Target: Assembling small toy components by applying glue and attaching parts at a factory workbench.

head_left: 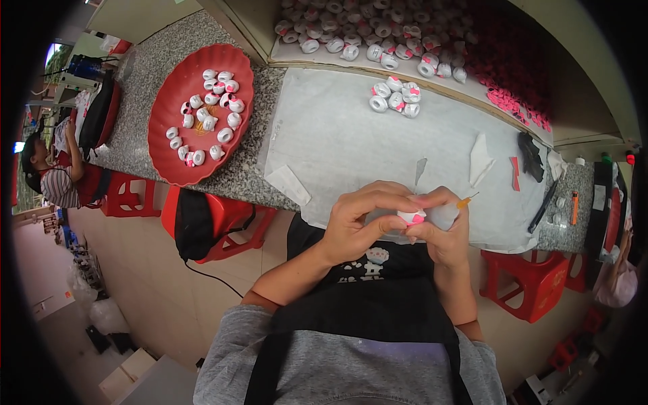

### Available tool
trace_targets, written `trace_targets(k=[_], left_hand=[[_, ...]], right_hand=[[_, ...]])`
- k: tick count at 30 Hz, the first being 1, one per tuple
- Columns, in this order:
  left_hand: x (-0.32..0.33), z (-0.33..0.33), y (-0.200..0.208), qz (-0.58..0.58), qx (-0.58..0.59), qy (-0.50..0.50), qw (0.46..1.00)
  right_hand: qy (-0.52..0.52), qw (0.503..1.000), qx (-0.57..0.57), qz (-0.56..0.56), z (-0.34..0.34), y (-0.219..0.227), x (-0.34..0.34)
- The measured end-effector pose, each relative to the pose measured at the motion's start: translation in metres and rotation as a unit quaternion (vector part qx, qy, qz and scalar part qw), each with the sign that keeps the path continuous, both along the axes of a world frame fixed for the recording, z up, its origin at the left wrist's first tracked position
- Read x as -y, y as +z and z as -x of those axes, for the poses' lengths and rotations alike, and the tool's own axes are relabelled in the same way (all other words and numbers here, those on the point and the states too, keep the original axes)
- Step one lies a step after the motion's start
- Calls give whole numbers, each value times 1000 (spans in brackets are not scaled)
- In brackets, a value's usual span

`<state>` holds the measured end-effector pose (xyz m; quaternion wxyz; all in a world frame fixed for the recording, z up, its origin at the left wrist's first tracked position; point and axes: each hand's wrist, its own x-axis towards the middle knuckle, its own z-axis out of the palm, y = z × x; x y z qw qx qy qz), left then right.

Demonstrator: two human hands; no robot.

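In front of my chest, my left hand [358, 219] pinches a small white piece with a pink bow [411, 217] between thumb and fingers. Close against it, my right hand [447, 237] is closed around a translucent squeeze bottle [442, 216] with a yellow needle tip [467, 201], which points up and to the right. The thumb and forefinger of my right hand also reach the white piece. Beyond my hands, a small cluster of similar white pieces [396, 98] lies on the white sheet [337, 135] covering the worktop.
At the left stands a red scalloped tray [162, 145] holding several white pieces. A shelf at the back carries heaped white pieces [351, 52] and pink bows [516, 101]. Scraps [480, 160] lie at the right. Red stools [526, 283] flank me; another person [61, 172] sits far left.
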<state>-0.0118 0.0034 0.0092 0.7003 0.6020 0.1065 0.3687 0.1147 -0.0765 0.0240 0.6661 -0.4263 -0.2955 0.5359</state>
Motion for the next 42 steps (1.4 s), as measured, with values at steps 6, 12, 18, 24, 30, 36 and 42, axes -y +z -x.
trace_targets(k=[6, 12, 18, 24, 30, 36, 42], left_hand=[[4, 0, -1, 96, 25, 1, 995], [1, 1, 6, 177, 16, -68, 982], [4, -1, 7, 137, -1, -25, 990], [2, -2, 3, 88, 7, -26, 996], [5, 0, 2, 104, 7, -3, 995], [5, -2, -2, 81, -2, 2, 997], [5, -4, -3, 198, 65, -52, 977]], right_hand=[[2, 1000, -2, 21, 1, 5, -3], [-20, 999, 30, 22, 1, 4, -2], [-23, 999, 34, 24, 2, 3, -2], [-40, 998, 45, 16, 3, 1, -2], [-41, 999, 17, 21, 7, -1, -3], [-43, 998, -20, 33, 8, -1, -4], [-18, 998, -35, 52, 6, 2, -4]])
